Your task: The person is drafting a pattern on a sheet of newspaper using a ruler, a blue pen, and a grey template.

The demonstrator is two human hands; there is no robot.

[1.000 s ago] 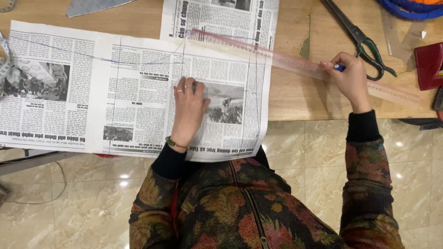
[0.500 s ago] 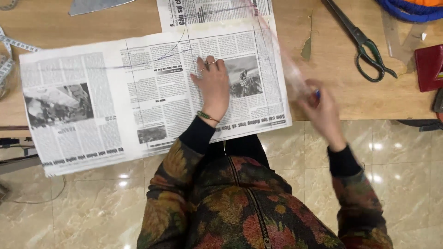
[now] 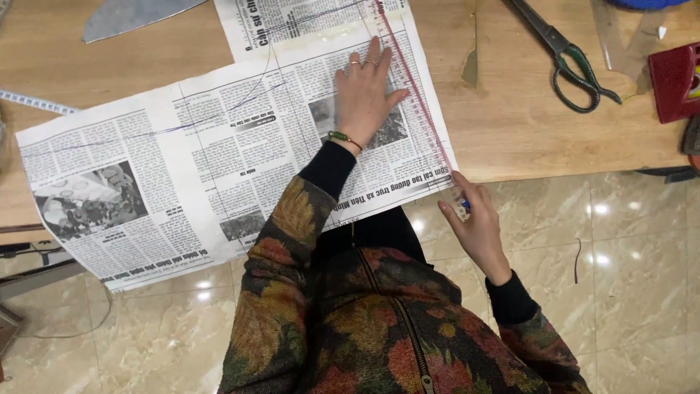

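A large newspaper sheet (image 3: 182,168) lies on the wooden table (image 3: 525,124), tilted, with thin pen lines drawn across it. My left hand (image 3: 364,91) presses flat on the paper, fingers spread, a green bracelet at the wrist. A long clear ruler (image 3: 412,87) with red markings lies along the paper's right edge, just right of that hand. My right hand (image 3: 474,219) holds the ruler's near end past the table edge, and a blue pen shows between its fingers.
Green-handled scissors (image 3: 565,62) lie at the upper right beside a red box (image 3: 674,76). A grey fabric piece (image 3: 131,16) sits at the top left, a tape measure (image 3: 36,102) at the left. Marble floor lies below the table edge.
The newspaper has been turned so its right end points up. The ruler swung from lying across the sheet to running along its right edge. My right hand came down to the table's near edge.
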